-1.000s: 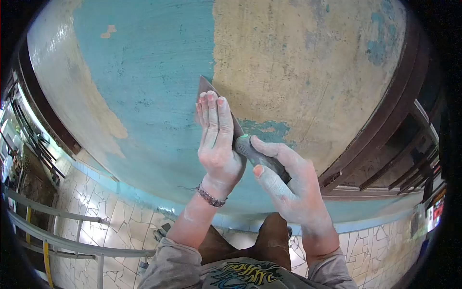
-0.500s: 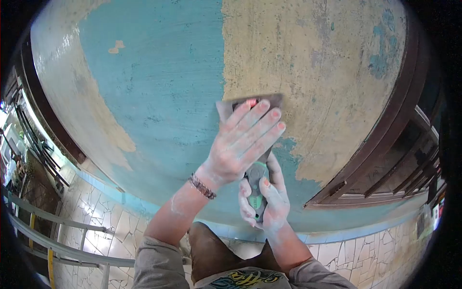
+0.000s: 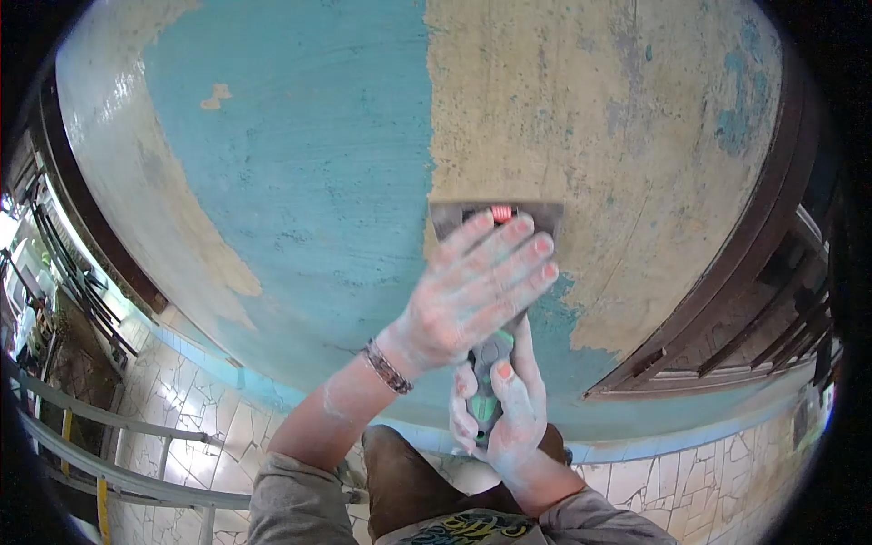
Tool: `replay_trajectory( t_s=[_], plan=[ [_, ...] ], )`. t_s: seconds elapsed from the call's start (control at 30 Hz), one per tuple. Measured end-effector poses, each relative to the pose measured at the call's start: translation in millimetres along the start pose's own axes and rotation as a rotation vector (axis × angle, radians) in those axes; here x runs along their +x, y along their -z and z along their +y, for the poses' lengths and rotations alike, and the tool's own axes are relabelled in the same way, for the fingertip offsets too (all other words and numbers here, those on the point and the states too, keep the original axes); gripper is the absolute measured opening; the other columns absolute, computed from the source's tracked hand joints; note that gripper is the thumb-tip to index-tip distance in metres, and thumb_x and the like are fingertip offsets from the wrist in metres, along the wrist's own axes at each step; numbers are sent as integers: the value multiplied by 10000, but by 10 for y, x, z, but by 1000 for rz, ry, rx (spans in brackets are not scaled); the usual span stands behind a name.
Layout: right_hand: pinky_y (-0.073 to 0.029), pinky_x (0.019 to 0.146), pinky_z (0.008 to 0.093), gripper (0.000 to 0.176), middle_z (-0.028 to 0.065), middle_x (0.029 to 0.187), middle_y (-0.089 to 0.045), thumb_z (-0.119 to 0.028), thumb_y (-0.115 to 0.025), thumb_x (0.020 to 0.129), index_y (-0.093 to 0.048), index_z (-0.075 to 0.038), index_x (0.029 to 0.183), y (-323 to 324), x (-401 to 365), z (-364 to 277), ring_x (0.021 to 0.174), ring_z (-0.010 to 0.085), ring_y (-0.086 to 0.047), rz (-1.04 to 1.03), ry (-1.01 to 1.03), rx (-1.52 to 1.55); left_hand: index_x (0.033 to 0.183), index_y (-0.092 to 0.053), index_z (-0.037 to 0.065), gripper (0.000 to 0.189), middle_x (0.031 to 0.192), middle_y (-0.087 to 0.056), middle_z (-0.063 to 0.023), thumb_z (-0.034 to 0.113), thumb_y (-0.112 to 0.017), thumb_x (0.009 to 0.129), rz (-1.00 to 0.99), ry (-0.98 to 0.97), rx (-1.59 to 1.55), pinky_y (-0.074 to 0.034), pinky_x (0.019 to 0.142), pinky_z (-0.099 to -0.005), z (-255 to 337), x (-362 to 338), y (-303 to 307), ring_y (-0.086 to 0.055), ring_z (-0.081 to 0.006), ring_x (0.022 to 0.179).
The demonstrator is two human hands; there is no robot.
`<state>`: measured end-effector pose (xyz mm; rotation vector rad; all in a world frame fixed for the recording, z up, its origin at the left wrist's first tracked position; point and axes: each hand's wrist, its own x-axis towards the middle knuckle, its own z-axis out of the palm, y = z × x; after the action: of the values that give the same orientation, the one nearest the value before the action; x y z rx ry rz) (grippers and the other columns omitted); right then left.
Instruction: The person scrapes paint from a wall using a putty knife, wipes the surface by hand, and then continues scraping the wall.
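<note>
A wide-bladed scraper lies against the wall, its blade edge on the beige patch beside the blue paint. My right hand is wrapped round its grey and green handle. Flat over the head of the scraper is my left hand, dusted white, its fingers stretched out and pressing on the tool just below a red part. The underside of the left palm is hidden.
Dark brown frames border the wall, with a slatted shutter at right. Metal rails stand at lower left on the cracked-tile floor. Dark bars are at far left.
Both hands and the scraper's blade have moved slightly right and down across the wall. The blade now sits more level, and the view has shifted a little.
</note>
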<state>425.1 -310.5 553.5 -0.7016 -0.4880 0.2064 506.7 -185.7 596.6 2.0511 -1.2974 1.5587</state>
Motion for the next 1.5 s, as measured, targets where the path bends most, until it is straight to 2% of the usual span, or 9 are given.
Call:
replay_trajectory(
  t_s=[0.2,0.8,0.9,0.97,1.0,1.13,1.23,1.37,1.5],
  plan=[
    [-380,382,218,634,96,861,-522,-236,-396,1038,-47,-83,1545,-105,34,-4,490,112,-475,-9,38,-30,1210,-654,64,362,1289,-624,-104,166,-517,892,61,-12,7,-321,1124,-477,-96,93,60,-536,-295,1272],
    [-373,376,226,633,99,840,-524,-252,-396,1033,-57,-110,1549,-114,-7,-51,486,130,-492,5,-38,126,1178,-674,84,342,1272,-637,-90,165,-561,865,-10,48,-9,-340,1100,-468,21,81,83,-540,-286,1266],
    [-377,322,261,701,131,824,-518,-272,-445,1014,-2,-218,1554,20,-27,25,444,178,-485,-27,-17,48,1165,-680,78,336,1268,-641,-91,178,-548,873,-11,20,33,-342,1094,-464,1,31,63,-545,-288,1260],
    [-375,324,265,702,133,823,-514,-266,-441,1014,4,-215,1554,-28,55,-37,442,181,-483,-32,-16,86,1157,-684,74,336,1266,-642,-92,195,-535,881,9,-4,53,-340,1093,-464,-59,83,34,-547,-287,1257],
    [-373,324,266,703,134,823,-513,-263,-438,1014,8,-213,1555,-52,86,-68,441,182,-482,-32,-19,106,1065,-720,80,266,1178,-685,-109,199,-562,887,46,14,59,-343,1100,-456,-66,196,64,-582,-289,1219],
    [-371,325,267,704,140,821,-510,-268,-439,1013,5,-201,1554,-56,57,-69,439,181,-478,-25,-28,49,1063,-720,82,270,1179,-687,-103,218,-560,894,16,66,-12,-339,1102,-457,7,207,138,-584,-296,1215],
    [-369,325,266,695,142,823,-513,-272,-427,1014,2,-190,1554,-4,2,-41,436,179,-475,-16,-39,20,1147,-694,84,347,1235,-658,-91,254,-513,904,32,7,30,-325,1102,-473,-8,94,19,-562,-283,1239],
    [-365,327,265,709,137,815,-514,-287,-433,1013,13,-183,1554,-112,93,-87,432,177,-474,-15,-15,49,1139,-696,102,299,1232,-662,-79,153,-573,871,88,39,-4,-332,1103,-464,-76,249,90,-569,-269,1231],
    [-366,327,265,740,135,811,-515,-303,-463,1007,22,-188,1553,-78,-45,-49,442,176,-483,-12,-42,35,1157,-691,104,309,1238,-659,-88,178,-550,892,36,46,-10,-331,1101,-463,10,60,40,-563,-279,1240]
  ],
)
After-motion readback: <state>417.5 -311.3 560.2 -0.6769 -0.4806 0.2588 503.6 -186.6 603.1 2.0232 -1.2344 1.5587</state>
